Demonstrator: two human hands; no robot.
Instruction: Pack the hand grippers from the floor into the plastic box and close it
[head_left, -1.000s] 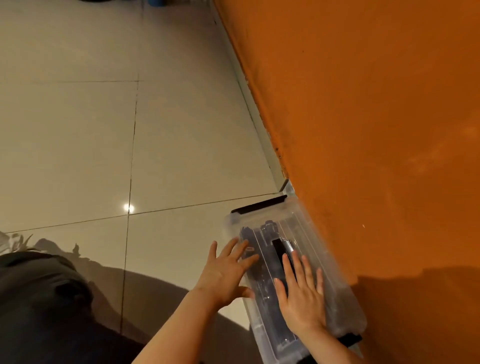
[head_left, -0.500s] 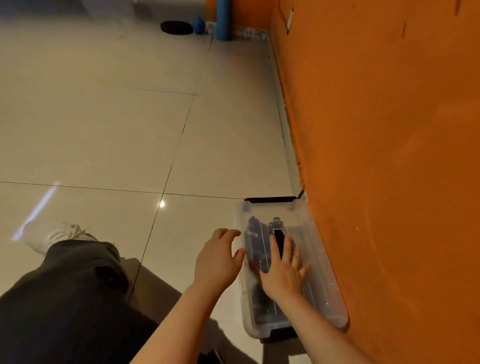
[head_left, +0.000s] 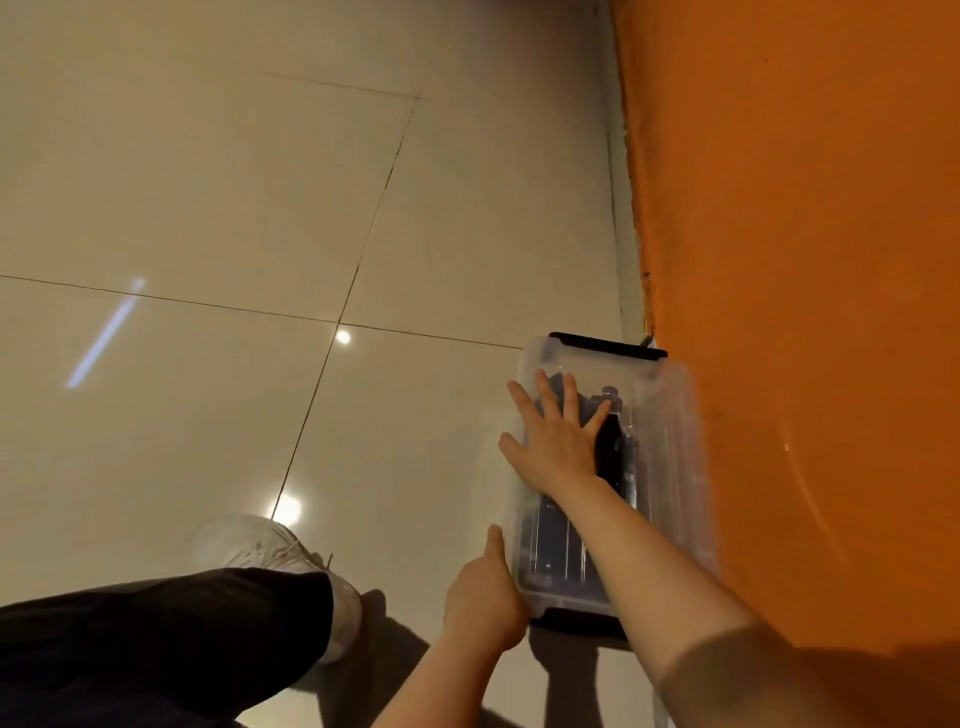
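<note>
Closing step. Clear plastic box (head_left: 675, 467) sits lower right of frame against the orange wall (head_left: 805, 312), hand grippers (head_left: 608, 447) inside. My right hand (head_left: 558, 441) lies flat, fingers spread, on the lid; left hand (head_left: 483, 597) grips the near corner. Next, probably: snap down the black latches (head_left: 608, 345).

No legible text, label, brand, number or sign appears anywhere in the head view.
</note>
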